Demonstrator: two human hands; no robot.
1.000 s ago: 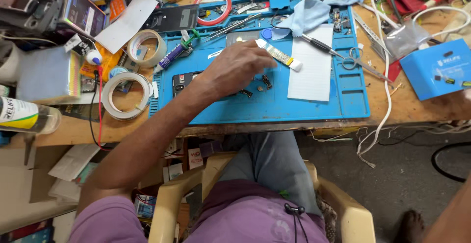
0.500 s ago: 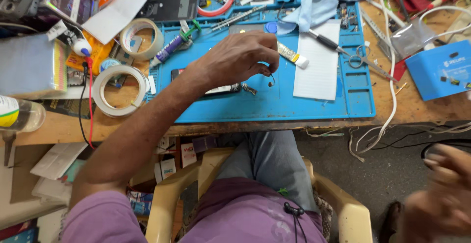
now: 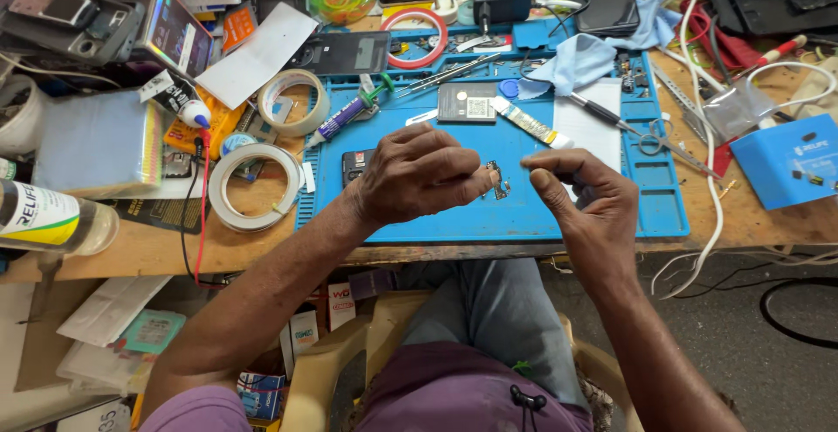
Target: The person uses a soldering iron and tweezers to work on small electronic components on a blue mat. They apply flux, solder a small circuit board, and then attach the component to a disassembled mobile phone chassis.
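Head view: a small metal part (image 3: 497, 179) now hangs above the blue mat (image 3: 524, 214), lifted off it, pinched in the left hand (image 3: 419, 174). Its grip is clamped on the part. The right hand (image 3: 580, 196) has come up beside it, fingers together, apparently empty.

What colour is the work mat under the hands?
Blue; the mat shows in the head view, below both hands.

Purple short-sleeved shirt, grey-blue trousers (arms bare below the sleeves), no gloves.
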